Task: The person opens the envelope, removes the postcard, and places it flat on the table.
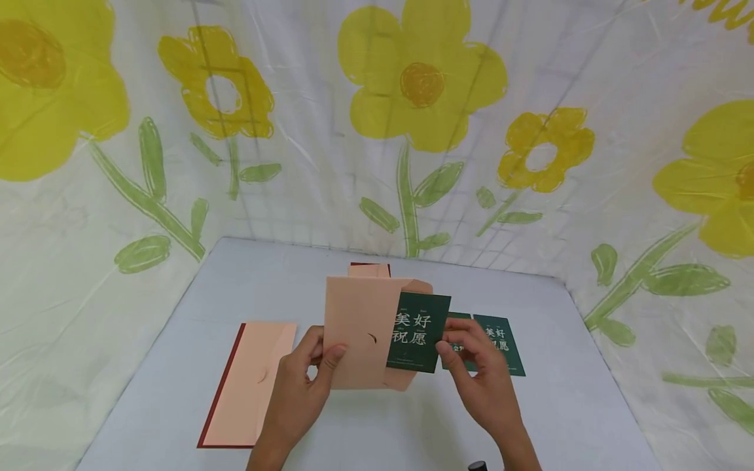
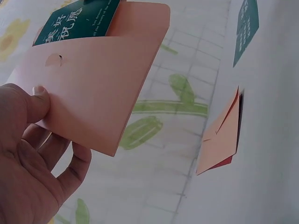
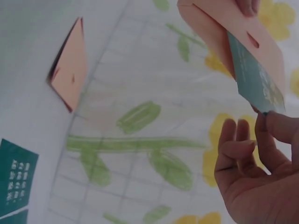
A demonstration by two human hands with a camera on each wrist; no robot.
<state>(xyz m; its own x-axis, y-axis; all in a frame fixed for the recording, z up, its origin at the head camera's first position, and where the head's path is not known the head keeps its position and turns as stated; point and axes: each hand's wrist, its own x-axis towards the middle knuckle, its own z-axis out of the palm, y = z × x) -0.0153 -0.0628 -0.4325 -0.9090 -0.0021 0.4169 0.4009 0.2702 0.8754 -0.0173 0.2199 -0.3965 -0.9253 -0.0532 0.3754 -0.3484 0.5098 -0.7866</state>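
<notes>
Above the table, my left hand pinches a pink envelope by its left edge, thumb in front and fingers behind. The envelope's flap is unfolded to the right. A dark green card with white Chinese characters sticks partly out of the envelope's mouth; its other end is hidden inside. My right hand pinches the card's outer edge between thumb and fingers. In the left wrist view, the card shows above the envelope's front. The right wrist view has fingertips at the card's corner.
On the table's left lies a pink envelope with a dark red edge. Another pink and red envelope sits at the back, partly hidden. Green cards lie to the right. A small black object shows at the front edge; a flowered curtain hangs behind.
</notes>
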